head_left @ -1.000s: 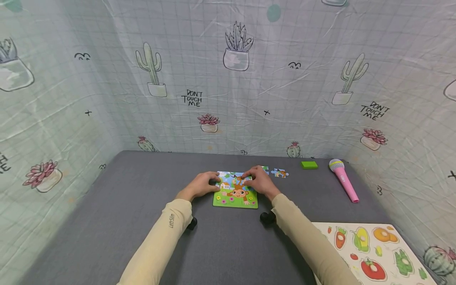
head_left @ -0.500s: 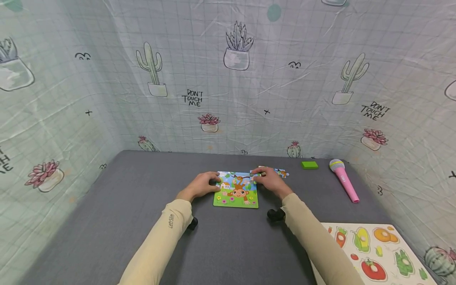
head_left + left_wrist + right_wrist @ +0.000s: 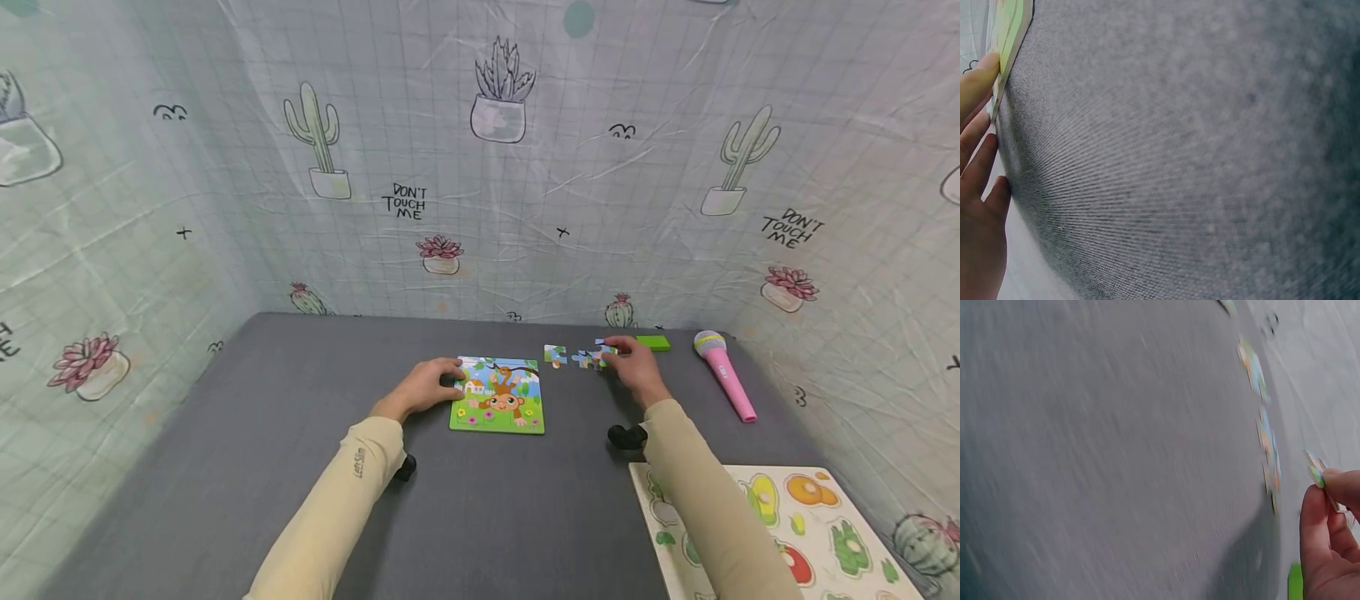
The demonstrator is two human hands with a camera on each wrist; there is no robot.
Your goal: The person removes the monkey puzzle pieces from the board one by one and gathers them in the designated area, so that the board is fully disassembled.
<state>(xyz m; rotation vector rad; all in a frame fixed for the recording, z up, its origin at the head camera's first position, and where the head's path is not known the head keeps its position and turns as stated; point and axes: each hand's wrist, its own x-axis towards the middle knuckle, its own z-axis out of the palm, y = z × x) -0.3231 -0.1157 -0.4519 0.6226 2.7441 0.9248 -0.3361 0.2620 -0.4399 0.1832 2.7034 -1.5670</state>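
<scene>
A jigsaw puzzle with a picture of a monkey lies flat in its tray on the dark table. My left hand rests at its left edge, thumb and fingers spread along the side and touching it. To the right, my right hand pinches a jigsaw piece between thumb and fingers, raised off the table. One loose piece lies just right of the puzzle, and another loose piece lies right beside the held one. In the head view the held piece partly overlaps that second one.
Behind my right hand sits a green block. A pink toy microphone lies farther right. At the front right is a board with vegetable pictures, partly covered by my right sleeve. A printed cloth wall rises behind the table.
My right hand has moved right from the puzzle's upper right corner, carrying a jigsaw piece over to the loose pieces, which are uncovered now. The left hand stays at the puzzle's left edge.
</scene>
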